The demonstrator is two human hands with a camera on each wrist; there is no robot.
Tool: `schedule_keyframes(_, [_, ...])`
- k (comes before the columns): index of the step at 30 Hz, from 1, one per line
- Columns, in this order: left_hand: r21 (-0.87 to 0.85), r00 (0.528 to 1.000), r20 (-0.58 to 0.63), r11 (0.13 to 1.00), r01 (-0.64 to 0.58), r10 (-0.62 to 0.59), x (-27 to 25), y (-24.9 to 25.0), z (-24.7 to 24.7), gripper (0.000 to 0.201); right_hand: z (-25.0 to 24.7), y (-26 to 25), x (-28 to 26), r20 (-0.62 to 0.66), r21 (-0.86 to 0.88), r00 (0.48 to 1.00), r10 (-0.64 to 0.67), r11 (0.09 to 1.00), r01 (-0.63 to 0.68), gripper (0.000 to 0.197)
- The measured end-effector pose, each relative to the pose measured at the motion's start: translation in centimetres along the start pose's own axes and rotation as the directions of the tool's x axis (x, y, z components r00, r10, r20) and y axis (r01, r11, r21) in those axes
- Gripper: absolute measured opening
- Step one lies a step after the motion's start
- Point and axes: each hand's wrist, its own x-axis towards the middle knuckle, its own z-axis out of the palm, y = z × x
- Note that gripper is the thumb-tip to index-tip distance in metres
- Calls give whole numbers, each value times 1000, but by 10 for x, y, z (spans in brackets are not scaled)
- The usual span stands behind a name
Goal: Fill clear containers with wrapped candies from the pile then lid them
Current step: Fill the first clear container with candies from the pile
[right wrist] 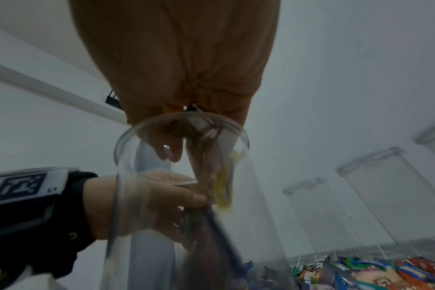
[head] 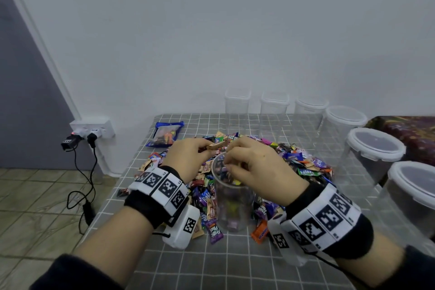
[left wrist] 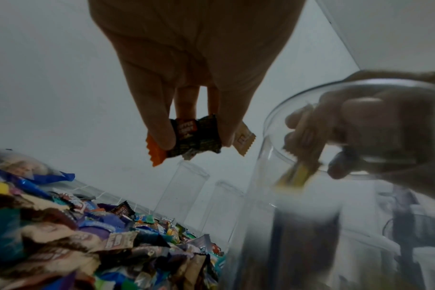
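Observation:
A tall clear container [head: 231, 205] stands open in front of the candy pile [head: 296, 160], with several wrapped candies in its bottom. My right hand [head: 229, 160] hovers over its mouth, fingers curled round a few candies. Seen from the right wrist, a blurred yellow candy [right wrist: 226, 186] hangs inside the container [right wrist: 186, 225] below my right hand [right wrist: 201, 135]. My left hand [head: 209, 148] is just left of the rim. In the left wrist view this hand [left wrist: 194, 135] pinches a dark brown candy [left wrist: 199, 137], an orange one and a beige one.
Several lidded empty clear containers [head: 374, 148] line the table's back and right side. A blue packet [head: 166, 134] lies at the back left. The grey checked cloth [head: 235, 266] is bare near me. Beyond the table's left edge, a wall socket [head: 91, 128] holds plugs and cables.

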Motion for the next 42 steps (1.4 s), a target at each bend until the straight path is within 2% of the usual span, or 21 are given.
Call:
schedule_keyframes(4, [-9, 1000, -10, 1000, 6, -6, 0, 0, -1, 14, 3, 3, -5, -96, 86, 994, 52, 995, -43, 26])
schedule_keyframes(7, [-19, 1000, -19, 1000, -2, 1, -2, 0, -5, 13, 4, 7, -17, -203, 244, 969, 139, 966, -88, 39])
schedule_keyframes(8, [-32, 1000, -23, 999, -10, 9, -4, 1, -6, 12, 5, 8, -22, -169, 335, 964, 206, 932, -140, 49])
schedule_keyframes(10, [-52, 999, -40, 998, -36, 34, -7, 4, -10, 9, 8, 12, -31, -18, 519, 940, 341, 806, -283, 79])
schedule_keyframes(12, [-84, 997, -52, 994, -66, 62, -9, 9, -13, 12, 15, 18, -36, 80, 612, 923, 377, 712, -344, 101])
schedule_keyframes(13, [-92, 995, -57, 992, -84, 78, -10, 12, -14, 14, 19, 22, -38, 108, 640, 923, 369, 685, -348, 103])
schedule_keyframes(17, [-95, 987, -69, 983, -154, 148, -14, 26, -20, 16, 25, 28, -36, 185, 677, 916, 356, 630, -381, 101])
schedule_keyframes(20, [-98, 981, -62, 977, -191, 185, -18, 37, -21, 20, 25, 27, -33, 212, 688, 917, 338, 615, -386, 89])
schedule_keyframes(24, [-29, 959, 41, 960, -280, 281, -19, 46, -19, 24, 23, 30, -30, 221, 705, 922, 318, 601, -376, 84])
schedule_keyframes(29, [72, 927, 104, 927, -369, 361, -24, 51, -14, 25, 22, 31, -29, 194, 731, 932, 307, 588, -346, 86])
schedule_keyframes(33, [164, 912, 195, 905, -393, 360, -25, 50, -11, 28, 24, 33, -30, 226, 728, 925, 306, 578, -369, 92])
schedule_keyframes(37, [224, 905, 235, 887, -405, 354, -25, 52, -14, 29, 24, 32, -32, 241, 729, 920, 308, 568, -381, 91])
schedule_keyframes(42, [249, 913, 273, 894, -372, 304, -26, 55, -15, 32, 23, 32, -31, 235, 687, 916, 326, 611, -393, 95])
